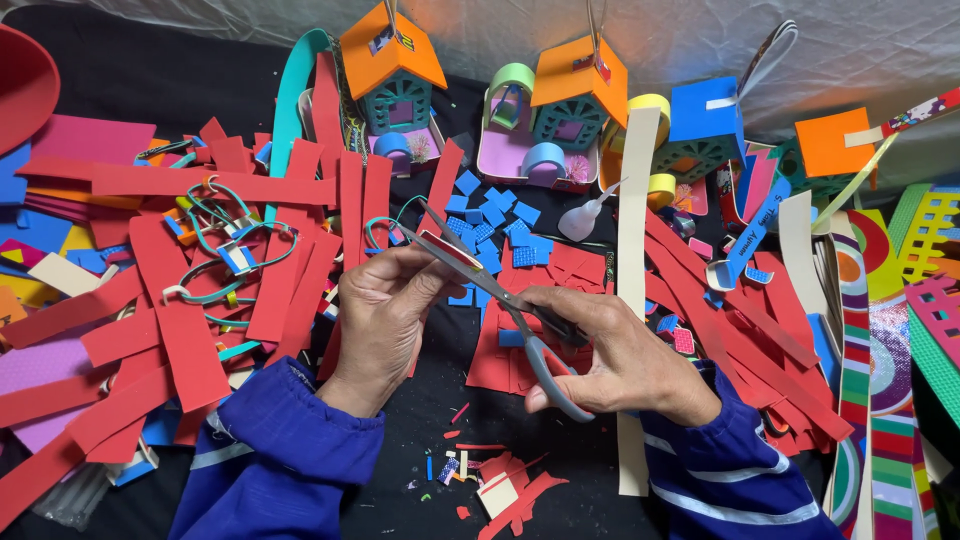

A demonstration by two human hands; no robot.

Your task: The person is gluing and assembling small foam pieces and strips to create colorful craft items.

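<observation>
Head view: cutting a small red foam piece.
My left hand [385, 300] pinches the red piece [450, 250]; my right hand [625, 360] grips grey scissors [510, 305], blades around it.

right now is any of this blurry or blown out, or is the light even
Head view: light is soft and even, no hard shadows; the scissors and both hands, left hand and right hand, are sharp; mild glare on the pale sheet at the top; edges bow slightly from the wide lens.

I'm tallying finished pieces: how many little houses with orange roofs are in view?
2. One orange-roofed house stands at top centre-left; the other stands just right of it, behind the pink base. A blue-roofed one sits further right, and clutter may hide more.
</observation>
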